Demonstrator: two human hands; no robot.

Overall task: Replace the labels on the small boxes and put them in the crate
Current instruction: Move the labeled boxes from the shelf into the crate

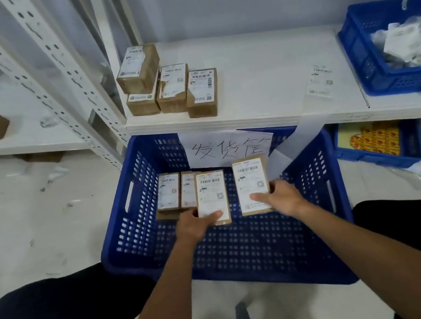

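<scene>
Left hand grips a labelled cardboard box by its near end, thumb on the label. Right hand grips a second box likewise. Both are inside the blue crate on the pale floor, right of two boxed others. The white shelf behind carries four more boxes.

The crate was blue perforated plastic with a slight sheen. The boxes were matt brown cardboard, their labels smooth white paper. The sign was thin matt paper. The shelf looked smooth and white, its uprights white-painted punched metal. The bin held crumpled paper and glossy clear film.
</scene>
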